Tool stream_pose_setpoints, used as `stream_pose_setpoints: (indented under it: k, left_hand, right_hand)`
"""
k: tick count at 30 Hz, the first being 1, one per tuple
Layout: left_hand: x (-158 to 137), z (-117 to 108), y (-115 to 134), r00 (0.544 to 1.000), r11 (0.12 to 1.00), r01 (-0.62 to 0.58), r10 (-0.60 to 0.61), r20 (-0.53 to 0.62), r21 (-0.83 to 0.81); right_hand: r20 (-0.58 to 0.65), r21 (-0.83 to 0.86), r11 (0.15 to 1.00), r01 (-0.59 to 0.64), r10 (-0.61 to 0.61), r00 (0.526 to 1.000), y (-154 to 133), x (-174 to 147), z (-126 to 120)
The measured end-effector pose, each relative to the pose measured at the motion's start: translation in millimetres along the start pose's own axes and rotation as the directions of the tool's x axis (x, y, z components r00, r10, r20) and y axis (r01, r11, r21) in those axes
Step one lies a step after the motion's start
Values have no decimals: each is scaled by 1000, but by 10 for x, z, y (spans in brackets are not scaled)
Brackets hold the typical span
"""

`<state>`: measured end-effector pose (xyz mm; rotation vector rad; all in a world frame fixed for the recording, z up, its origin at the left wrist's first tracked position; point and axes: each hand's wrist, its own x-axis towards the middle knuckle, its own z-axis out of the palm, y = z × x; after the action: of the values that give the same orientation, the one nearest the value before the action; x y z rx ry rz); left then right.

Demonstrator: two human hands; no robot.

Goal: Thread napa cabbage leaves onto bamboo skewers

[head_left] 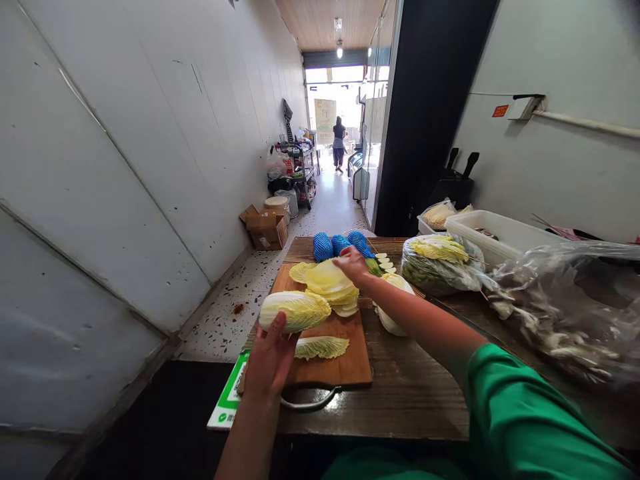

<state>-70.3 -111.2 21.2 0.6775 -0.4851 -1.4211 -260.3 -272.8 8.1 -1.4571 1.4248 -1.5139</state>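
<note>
My left hand is wrapped round the near end of a napa cabbage, holding it tilted above the left part of the wooden cutting board. Fingers pinched, my right hand grips the edge of a pale yellow cabbage leaf at the top of a stack of leaves on the board. One single leaf lies nearer me, below the cabbage. Another napa cabbage rests on the table right of the board, partly hidden by my right forearm.
Blue foam-netted items and pale slices lie beyond the board. On the right are a bag of greens, a white tub and a plastic bag of mushrooms. A green-and-white sign sits under the board's left edge. A person stands near the doorway.
</note>
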Motion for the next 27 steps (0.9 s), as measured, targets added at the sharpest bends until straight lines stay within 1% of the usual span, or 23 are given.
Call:
stream_pose_setpoints:
  k: [2, 3, 5, 7, 8, 9, 11, 12, 13, 14, 15, 19, 24, 25, 27]
  left_hand:
    - [-21, 30, -13, 1000, 998, -11, 10, 21, 59]
    - [-29, 44, -25, 999, 995, -17, 14, 30, 94]
    - [-39, 71, -65, 999, 985, -19, 13, 36, 169]
    - [-38, 92, -121, 999, 974, -8, 0, 33, 228]
    - [-35, 98, -151, 999, 970, 0, -9, 34, 244]
    - [-31, 102, -179, 999, 968, 7, -17, 38, 250]
    - [-25, 99, -220, 998, 968, 17, -32, 54, 250]
    - [-24, 95, -233, 997, 966, 21, -39, 64, 257]
    - [-26, 91, -240, 996, 961, 26, -48, 73, 274]
    - [-31, 88, -243, 995, 954, 31, -58, 81, 297]
    - [-37, 89, -245, 994, 947, 33, -65, 90, 319]
    - [-51, 120, -257, 992, 924, 5, -52, 113, 382]
    - [-9, 132, -306, 986, 861, -119, 43, 161, 495]
    - [-1, 133, -314, 983, 838, -151, 73, 166, 525]
    - [6, 143, -325, 973, 765, -230, 160, 169, 602]
  right_hand:
    - [98, -133, 991, 16, -3, 995, -12, -95, -92]
    - [143, -172, 984, 34, -9, 990, -44, -130, -147]
    - [223, -227, 970, 88, -37, 974, -166, -182, -256]
    - [319, -235, 959, 155, -75, 945, -342, -252, -345]
    - [381, -223, 956, 189, -93, 920, -431, -311, -380]
    - [452, -202, 954, 220, -108, 885, -509, -391, -411]
    - [594, -151, 953, 262, -125, 795, -607, -602, -462]
    - [642, -125, 955, 270, -130, 756, -621, -719, -484]
    - [667, -100, 958, 269, -136, 733, -613, -834, -503]
    - [670, -80, 963, 256, -138, 730, -589, -937, -521]
    - [660, -67, 968, 242, -139, 738, -555, -1026, -536]
    - [578, -43, 976, 213, -149, 802, -433, -1228, -579]
    - [483, -20, 979, 203, -169, 859, -430, -1320, -587]
    - [473, -26, 981, 195, -160, 867, -436, -1330, -583]
    - [468, -43, 984, 175, -135, 874, -443, -1335, -574]
